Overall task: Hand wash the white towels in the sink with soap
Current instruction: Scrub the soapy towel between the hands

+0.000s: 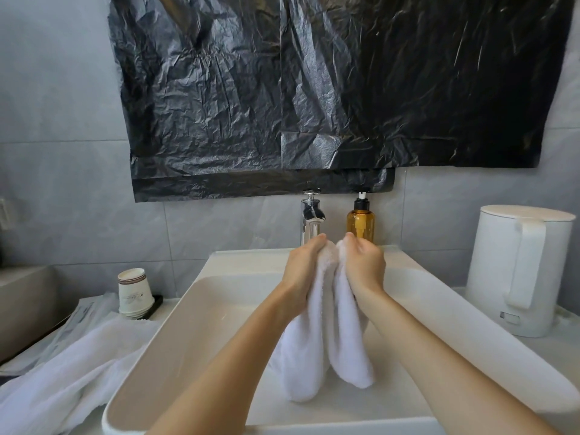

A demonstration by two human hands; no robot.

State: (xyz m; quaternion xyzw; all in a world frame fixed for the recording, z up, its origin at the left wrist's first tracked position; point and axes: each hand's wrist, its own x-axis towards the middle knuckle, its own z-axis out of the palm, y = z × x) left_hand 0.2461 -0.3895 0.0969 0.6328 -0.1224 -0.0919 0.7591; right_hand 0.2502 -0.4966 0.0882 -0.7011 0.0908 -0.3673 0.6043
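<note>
2 hands, 1 towel: the left hand (303, 268) and right hand (364, 266) each have a closed grip on a bunched fold of the white towel (326, 340), center frame, just in front of the faucet (310, 215). The rest hangs below the grip into the sink (175, 324), with the ends near the basin floor. Risk imo: I see no suds, so rubbing might clean nothing without a pump from the soap bottle (360, 222) behind. Hard scrubbing could also splash the kettle (521, 268) on the bench at the right edge.

Fluffy white terry cloth towel (326, 340); smooth glossy white sink (175, 324); mirror-bright chrome metal faucet (310, 215); translucent amber soap bottle (360, 226), likely plastic; crinkled shiny black plastic sheet (314, 89); matt white plastic kettle (514, 262); paper cups (135, 293); matt grey wall tiles (62, 183); thin white cloth (62, 378) at left.
</note>
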